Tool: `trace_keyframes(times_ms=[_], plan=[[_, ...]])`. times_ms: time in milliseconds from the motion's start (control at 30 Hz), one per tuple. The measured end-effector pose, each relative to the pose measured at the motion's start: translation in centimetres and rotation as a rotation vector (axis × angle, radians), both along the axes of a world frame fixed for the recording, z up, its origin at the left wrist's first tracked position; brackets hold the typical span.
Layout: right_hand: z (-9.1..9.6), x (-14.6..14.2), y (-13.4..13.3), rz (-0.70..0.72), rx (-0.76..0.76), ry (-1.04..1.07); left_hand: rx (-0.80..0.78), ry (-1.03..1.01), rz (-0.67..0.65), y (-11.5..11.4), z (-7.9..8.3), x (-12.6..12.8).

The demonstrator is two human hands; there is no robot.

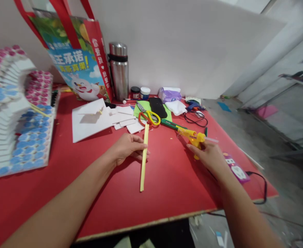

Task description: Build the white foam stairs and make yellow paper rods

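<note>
My left hand point(132, 148) pinches a pale yellow strip point(143, 168), perhaps paper or thin wood, near its middle. The strip stretches lengthwise toward the table's front edge. Over on the right, my right hand point(210, 154) is wrapped round a yellow hot glue gun point(196, 139) with a clear glue stick point(211, 139) poking out of its back. The gun's nozzle faces left, close to a green utility knife point(170, 124). Scissors point(151, 117) with red and yellow handles lie beyond the strip's far end.
White card pieces point(124, 119) and a folded white sheet point(88, 129) lie behind my left hand. A steel flask point(119, 74), a shopping bag point(83, 65) and paint jars point(144, 93) line the wall. A decorated white model point(17, 117) stands left; a purple power strip point(238, 170) sits right.
</note>
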State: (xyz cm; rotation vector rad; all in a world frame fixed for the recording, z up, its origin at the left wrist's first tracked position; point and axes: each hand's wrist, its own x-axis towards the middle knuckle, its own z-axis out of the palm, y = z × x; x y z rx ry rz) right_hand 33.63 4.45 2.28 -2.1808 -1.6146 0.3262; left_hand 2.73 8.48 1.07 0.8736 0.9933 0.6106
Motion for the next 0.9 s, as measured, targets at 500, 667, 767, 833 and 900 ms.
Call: trace_keyframes(times_ms=[500,667,767,833,900], plan=[[2.7,-6.3,0.8,0.098,0.051,1.103,0.010,0.020,0.052,0.1,0.5,0.2],[1.0,-8.8,2.4,0.251,0.021,1.227,0.014,0.086,0.034,0.0,0.7,0.3],[-0.3,-9.3,2.1,0.276,0.034,1.090,0.005,0.072,0.062,0.0,0.8,0.4],[-0.6,-9.3,1.7,0.272,0.021,1.034,0.009,0.055,0.069,0.0,0.8,0.4],[-0.5,-9.3,1.5,0.274,0.012,1.005,0.018,0.048,0.061,0.0,0.8,0.3]])
